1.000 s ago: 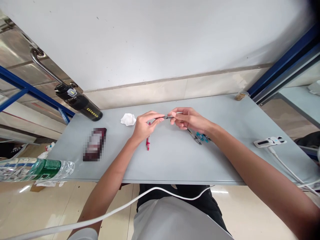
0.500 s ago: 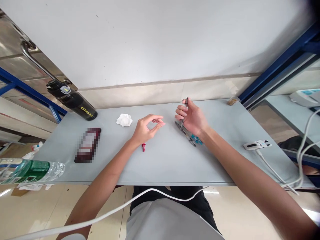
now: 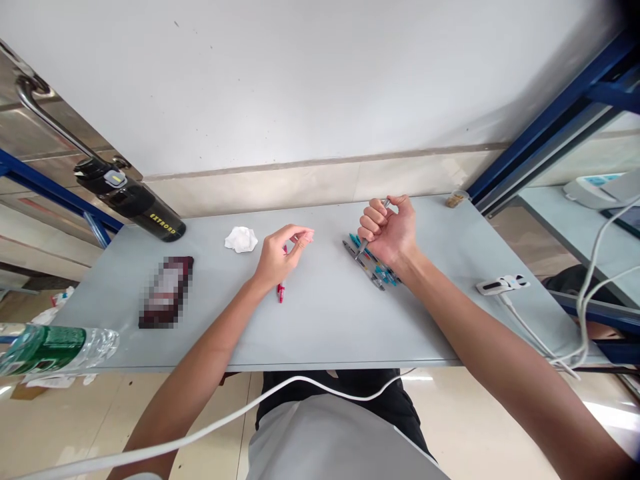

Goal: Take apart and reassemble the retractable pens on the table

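Note:
My right hand (image 3: pixel 387 229) is wrapped round a grey pen (image 3: pixel 363 248), whose one end sticks out below the fist and the other by the thumb. Under and beside that hand, several pens (image 3: pixel 370 267), grey and teal, lie together on the grey table (image 3: pixel 320 333). My left hand (image 3: pixel 284 253) hovers above a red pen (image 3: pixel 281 292), partly hiding it. Its thumb and fingertips are brought together, and whether anything is between them is too small to tell.
Crumpled white tissue (image 3: pixel 241 239) lies left of my left hand. Further left are a black bottle (image 3: pixel 145 207), a dark red blurred packet (image 3: pixel 167 292) and a green-labelled plastic bottle (image 3: pixel 60 348). A white plug with a cable (image 3: pixel 501 285) and a small cup (image 3: pixel 457 198) are at right.
My right hand has closed more tightly round the pen and tilted it. My left thumb and fingertips have come together. More of the red pen and the teal pens shows, and the view has shifted slightly.

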